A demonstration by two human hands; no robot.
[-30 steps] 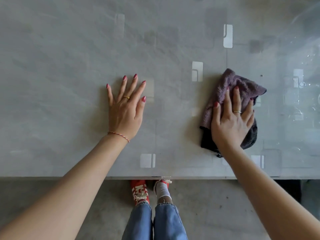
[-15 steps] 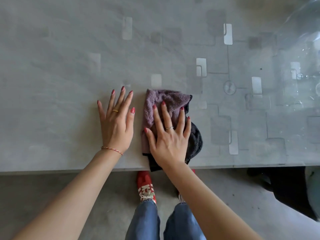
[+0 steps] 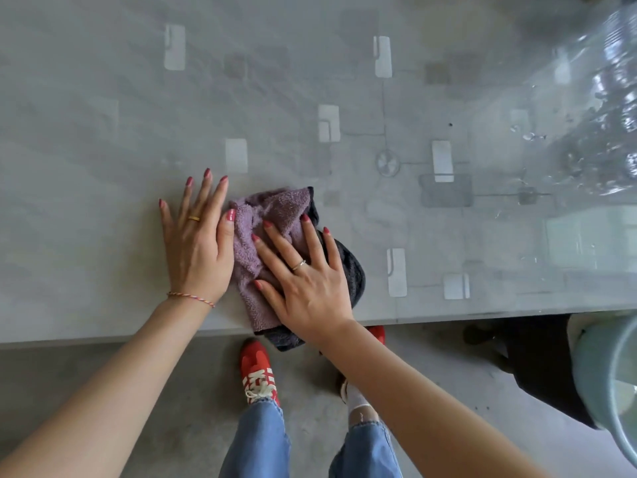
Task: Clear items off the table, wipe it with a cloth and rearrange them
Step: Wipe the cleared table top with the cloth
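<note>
Two of three steps look underway: cleared, now wiping.
Right hand point(image 3: 306, 288) presses the cloth point(image 3: 272, 229) flat-fingered at the table point(image 3: 103, 132) near edge; left hand point(image 3: 196, 243) rests flat, fingers straight; rearranging remains.

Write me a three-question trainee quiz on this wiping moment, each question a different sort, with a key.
1. True or false: the right hand lies flat, fingers spread, on the crumpled purple and dark terry cloth.
2. Multiple choice: where is the cloth's near end? A) at the table's far side B) hanging over the near edge of the grey patterned glass-topped table C) on the floor
3. Fill in: the left hand rests palm-down on the table, its ____ touching the cloth.

Key: 1 true; 2 B; 3 thumb
</note>
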